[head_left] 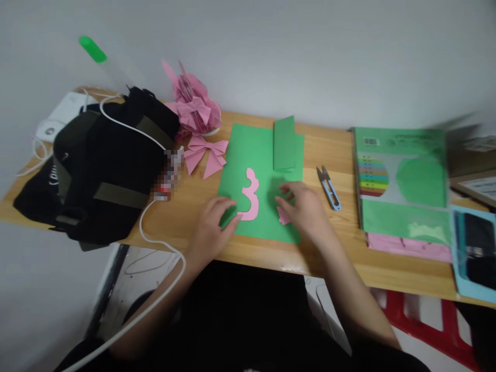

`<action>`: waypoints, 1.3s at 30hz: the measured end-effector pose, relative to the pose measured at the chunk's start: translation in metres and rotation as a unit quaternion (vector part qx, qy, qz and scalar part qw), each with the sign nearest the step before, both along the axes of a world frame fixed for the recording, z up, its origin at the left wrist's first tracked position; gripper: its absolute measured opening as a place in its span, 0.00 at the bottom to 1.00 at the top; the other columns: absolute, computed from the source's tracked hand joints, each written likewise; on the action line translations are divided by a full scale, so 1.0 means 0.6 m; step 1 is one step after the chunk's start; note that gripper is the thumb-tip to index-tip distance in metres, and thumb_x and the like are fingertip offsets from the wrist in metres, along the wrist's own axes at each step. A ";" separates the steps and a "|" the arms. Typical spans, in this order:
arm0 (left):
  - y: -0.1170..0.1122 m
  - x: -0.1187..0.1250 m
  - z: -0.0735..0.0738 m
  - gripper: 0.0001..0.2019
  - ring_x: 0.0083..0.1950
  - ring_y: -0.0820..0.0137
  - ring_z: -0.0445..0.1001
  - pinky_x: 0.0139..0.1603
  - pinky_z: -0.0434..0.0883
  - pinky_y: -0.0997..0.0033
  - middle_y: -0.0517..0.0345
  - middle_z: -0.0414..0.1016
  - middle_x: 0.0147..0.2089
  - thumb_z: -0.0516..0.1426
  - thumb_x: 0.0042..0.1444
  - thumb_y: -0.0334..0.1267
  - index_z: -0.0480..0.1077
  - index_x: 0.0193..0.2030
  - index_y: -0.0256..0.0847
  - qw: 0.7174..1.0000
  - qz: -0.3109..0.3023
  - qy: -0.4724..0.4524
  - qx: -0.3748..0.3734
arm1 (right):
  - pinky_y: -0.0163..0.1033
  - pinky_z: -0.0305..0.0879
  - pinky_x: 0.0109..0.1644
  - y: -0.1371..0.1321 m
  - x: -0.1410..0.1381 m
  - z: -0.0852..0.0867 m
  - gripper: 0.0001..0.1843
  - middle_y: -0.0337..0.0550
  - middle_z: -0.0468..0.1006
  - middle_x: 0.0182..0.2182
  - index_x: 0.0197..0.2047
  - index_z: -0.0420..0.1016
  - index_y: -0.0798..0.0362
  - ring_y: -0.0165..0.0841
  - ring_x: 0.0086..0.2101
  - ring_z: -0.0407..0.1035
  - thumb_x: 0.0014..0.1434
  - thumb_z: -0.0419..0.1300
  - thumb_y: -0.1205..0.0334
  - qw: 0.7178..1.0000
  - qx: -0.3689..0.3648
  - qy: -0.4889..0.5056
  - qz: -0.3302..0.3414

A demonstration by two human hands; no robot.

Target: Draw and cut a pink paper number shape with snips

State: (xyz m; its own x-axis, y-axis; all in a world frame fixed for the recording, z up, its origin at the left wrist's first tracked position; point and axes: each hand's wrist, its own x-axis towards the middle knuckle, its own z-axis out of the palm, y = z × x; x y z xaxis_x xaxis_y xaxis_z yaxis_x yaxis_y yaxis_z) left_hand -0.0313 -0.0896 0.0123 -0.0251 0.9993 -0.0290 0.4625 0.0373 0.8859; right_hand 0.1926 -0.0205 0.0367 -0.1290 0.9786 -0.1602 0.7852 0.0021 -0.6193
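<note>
A pink paper cutout shaped like a 3 (pixel 253 199) lies on a green sheet of paper (pixel 267 150). At the cutout's lower left end is my left hand (pixel 213 227), thumb and fingers apart, the thumb tip at the pink edge. My right hand (pixel 306 209) hovers low over the sheet's right side with bent fingers a little apart. Partly under it shows a smaller pink paper piece (pixel 284 216); whether the fingers grip it is unclear. A folded green paper card (pixel 284 144) stands at the sheet's top right. Blue thread snips (pixel 330 190) lie right of the sheet.
Left are a black bag (pixel 116 160), a white cable (pixel 165 243), a pink paper bow (pixel 207 155) and a pile of pink folded paper (pixel 194 106). A green paper pack (pixel 403 181) and a light blue tray (pixel 475 253) sit right. Behind the table (pixel 344 243) rises a wall.
</note>
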 end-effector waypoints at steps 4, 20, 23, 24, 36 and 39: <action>0.028 0.004 -0.016 0.18 0.62 0.50 0.68 0.68 0.63 0.41 0.47 0.72 0.57 0.68 0.51 0.37 0.77 0.50 0.43 0.992 -0.016 0.116 0.054 | 0.46 0.70 0.52 0.070 -0.055 0.005 0.15 0.52 0.82 0.43 0.45 0.79 0.56 0.41 0.45 0.77 0.58 0.56 0.75 0.998 -0.016 0.006 0.061; 0.028 0.004 -0.043 0.23 0.68 0.49 0.66 0.68 0.67 0.45 0.42 0.70 0.64 0.68 0.54 0.43 0.74 0.56 0.40 0.961 -0.058 0.251 0.104 | 0.28 0.69 0.29 0.188 -0.103 0.032 0.13 0.38 0.80 0.23 0.35 0.73 0.56 0.27 0.25 0.73 0.58 0.57 0.84 0.933 -0.292 0.179 0.112; 0.029 0.004 -0.041 0.22 0.69 0.50 0.66 0.68 0.66 0.46 0.43 0.70 0.64 0.68 0.55 0.42 0.75 0.55 0.40 0.961 -0.061 0.250 0.100 | 0.28 0.71 0.30 0.173 -0.098 0.035 0.13 0.37 0.80 0.24 0.35 0.72 0.55 0.26 0.24 0.74 0.61 0.57 0.83 0.919 -0.314 0.227 0.077; 0.029 0.004 -0.041 0.21 0.69 0.50 0.66 0.68 0.66 0.45 0.43 0.70 0.64 0.68 0.55 0.42 0.75 0.55 0.41 0.961 -0.062 0.249 0.100 | 0.28 0.72 0.29 0.167 -0.096 0.035 0.12 0.37 0.79 0.24 0.35 0.71 0.55 0.25 0.23 0.74 0.62 0.56 0.82 0.916 -0.315 0.242 0.062; 0.033 0.006 -0.036 0.20 0.69 0.49 0.65 0.70 0.64 0.44 0.43 0.70 0.65 0.68 0.53 0.36 0.75 0.54 0.41 0.971 -0.053 0.216 0.084 | 0.33 0.77 0.32 0.110 -0.072 0.011 0.10 0.40 0.78 0.22 0.33 0.71 0.53 0.28 0.23 0.75 0.69 0.59 0.63 0.901 -0.249 0.351 -0.058; 0.033 0.007 -0.035 0.20 0.70 0.49 0.64 0.71 0.62 0.43 0.44 0.70 0.64 0.68 0.52 0.36 0.76 0.52 0.42 0.977 -0.050 0.194 0.080 | 0.29 0.75 0.30 0.092 -0.069 0.010 0.10 0.38 0.78 0.21 0.31 0.73 0.54 0.25 0.22 0.73 0.66 0.61 0.69 0.904 -0.247 0.345 -0.060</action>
